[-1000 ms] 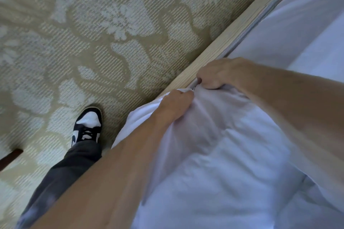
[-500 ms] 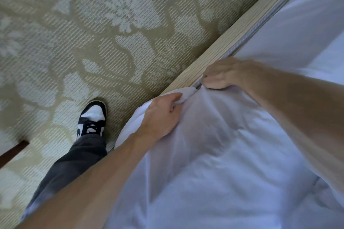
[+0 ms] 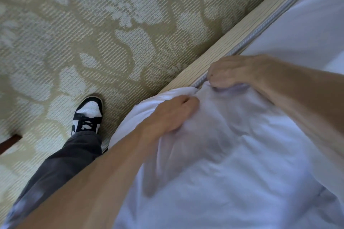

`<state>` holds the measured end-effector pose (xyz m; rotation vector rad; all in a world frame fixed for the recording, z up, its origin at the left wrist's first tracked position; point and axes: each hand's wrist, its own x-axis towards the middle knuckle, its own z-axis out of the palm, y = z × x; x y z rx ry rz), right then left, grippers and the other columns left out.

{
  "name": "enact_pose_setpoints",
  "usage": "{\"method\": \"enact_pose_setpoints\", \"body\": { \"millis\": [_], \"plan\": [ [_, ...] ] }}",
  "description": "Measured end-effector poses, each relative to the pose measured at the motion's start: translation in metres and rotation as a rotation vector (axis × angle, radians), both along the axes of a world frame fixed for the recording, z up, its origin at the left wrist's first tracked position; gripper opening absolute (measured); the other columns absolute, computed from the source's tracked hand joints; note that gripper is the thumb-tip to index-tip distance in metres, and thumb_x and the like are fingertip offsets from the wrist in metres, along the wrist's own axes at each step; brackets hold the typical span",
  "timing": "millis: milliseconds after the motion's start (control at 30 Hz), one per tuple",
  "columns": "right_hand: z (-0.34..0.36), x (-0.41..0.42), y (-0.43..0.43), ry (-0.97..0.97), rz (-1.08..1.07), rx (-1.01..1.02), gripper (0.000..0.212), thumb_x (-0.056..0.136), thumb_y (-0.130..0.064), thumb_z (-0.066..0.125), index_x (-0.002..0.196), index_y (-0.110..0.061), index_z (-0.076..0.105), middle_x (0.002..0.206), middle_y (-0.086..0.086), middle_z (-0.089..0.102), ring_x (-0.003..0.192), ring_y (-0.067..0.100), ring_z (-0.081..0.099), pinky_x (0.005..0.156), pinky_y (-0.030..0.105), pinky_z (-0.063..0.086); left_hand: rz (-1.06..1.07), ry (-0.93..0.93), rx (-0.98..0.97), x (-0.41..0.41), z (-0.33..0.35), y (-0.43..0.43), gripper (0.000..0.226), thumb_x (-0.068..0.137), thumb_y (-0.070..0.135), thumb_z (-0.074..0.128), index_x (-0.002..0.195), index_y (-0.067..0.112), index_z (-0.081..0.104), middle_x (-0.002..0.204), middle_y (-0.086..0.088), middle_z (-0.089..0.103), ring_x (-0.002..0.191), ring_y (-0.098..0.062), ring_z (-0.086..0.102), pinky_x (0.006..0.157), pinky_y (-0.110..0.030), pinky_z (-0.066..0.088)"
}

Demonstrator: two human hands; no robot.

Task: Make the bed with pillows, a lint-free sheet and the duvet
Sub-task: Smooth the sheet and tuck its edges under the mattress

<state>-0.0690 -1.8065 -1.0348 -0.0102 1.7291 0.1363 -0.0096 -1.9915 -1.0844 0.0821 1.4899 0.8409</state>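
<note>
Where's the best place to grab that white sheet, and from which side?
Probably take the sheet by its bunched edge beside the wooden bed frame, coming from above. The cloth gathers into folds there, easy to pinch; the left hand and right hand both grip it there.

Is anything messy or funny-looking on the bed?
Yes. The white bedding is bunched and wrinkled where the left hand and right hand grip it. One fold hangs over the wooden bed frame towards the carpet instead of lying flat. Nothing looks torn or spilled.
</note>
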Motion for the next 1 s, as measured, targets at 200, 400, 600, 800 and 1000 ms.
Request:
{"method": "enact_pose_setpoints", "body": {
  "millis": [200,400,600,800,1000],
  "plan": [
    [0.011,-0.01,-0.004,0.024,-0.108,-0.115,0.036,0.095,-0.015,0.05,0.122,-0.026,0.073,0.127,0.002,0.067,0.119,0.026,0.06,0.097,0.033,0.047,0.027,-0.311,-0.043,-0.026,-0.023,0.018,0.055,0.08,0.069,0.033,0.088,0.023,0.062,0.103,-0.003,0.071,0.103,-0.034,0.059,0.103,-0.046,0.044],
    [0.004,0.001,-0.018,0.036,0.006,-0.219,0.054,0.093,-0.007,0.049,0.126,-0.045,0.068,0.131,-0.006,0.067,0.119,0.024,0.06,0.087,0.031,0.044,0.061,0.036,0.156,0.007,-0.007,-0.021,0.045,0.096,0.025,0.038,0.13,0.039,0.064,0.133,0.011,0.065,0.12,-0.008,0.056,0.103,-0.029,0.042],
    [0.002,0.003,-0.038,-0.081,0.073,-0.196,0.051,0.097,-0.008,0.046,0.13,-0.04,0.067,0.134,-0.002,0.064,0.121,0.026,0.057,0.087,0.028,0.041,0.05,0.415,0.183,0.001,-0.024,-0.057,0.055,0.092,0.019,0.046,0.146,0.027,0.053,0.145,0.006,0.057,0.134,-0.016,0.049,0.112,-0.038,0.041],
    [-0.01,0.012,-0.057,-0.099,0.222,-0.092,0.033,0.101,-0.018,0.042,0.122,-0.026,0.065,0.125,0.004,0.063,0.118,0.027,0.052,0.093,0.039,0.041,-0.091,0.485,0.156,0.014,-0.034,-0.047,0.044,0.1,0.019,0.044,0.144,0.019,0.05,0.133,-0.004,0.05,0.125,-0.024,0.045,0.104,-0.039,0.039],
    [-0.009,0.013,-0.052,-0.128,0.103,-0.104,0.042,0.098,-0.014,0.04,0.126,-0.03,0.067,0.129,0.001,0.061,0.126,0.028,0.044,0.106,0.045,0.04,-0.046,0.672,0.219,0.02,-0.032,-0.052,0.053,0.09,0.036,0.027,0.116,0.007,0.063,0.11,-0.007,0.062,0.104,-0.026,0.057,0.092,-0.027,0.037]
  ]
}}
